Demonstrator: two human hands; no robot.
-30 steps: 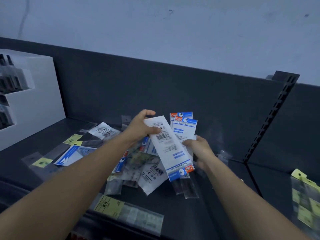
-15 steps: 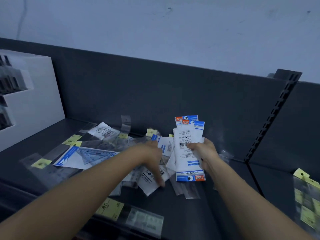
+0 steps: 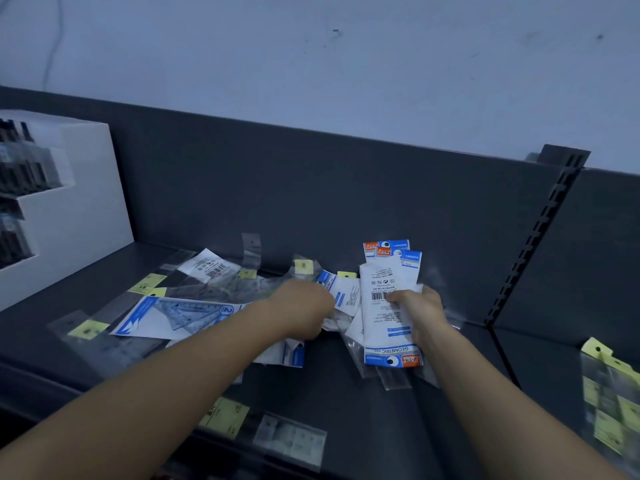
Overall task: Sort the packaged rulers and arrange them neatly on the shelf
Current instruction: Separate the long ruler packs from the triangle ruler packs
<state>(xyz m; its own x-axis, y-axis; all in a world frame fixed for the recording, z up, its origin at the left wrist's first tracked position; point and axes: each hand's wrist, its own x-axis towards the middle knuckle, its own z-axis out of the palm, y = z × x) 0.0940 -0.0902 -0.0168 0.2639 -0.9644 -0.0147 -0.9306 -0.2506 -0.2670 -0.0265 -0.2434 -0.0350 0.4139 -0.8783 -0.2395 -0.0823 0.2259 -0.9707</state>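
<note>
dark shelf (image 3: 346, 403) | head view | right hand (image 3: 420, 315) at 3 o'clock pinches stack of geometric packs (image 3: 384, 282) | left hand (image 3: 304, 311) has left the stack for loose pile (image 3: 180, 317) at 9 o'clock, grip blurred, cannot tell | likely fetching next match
</note>
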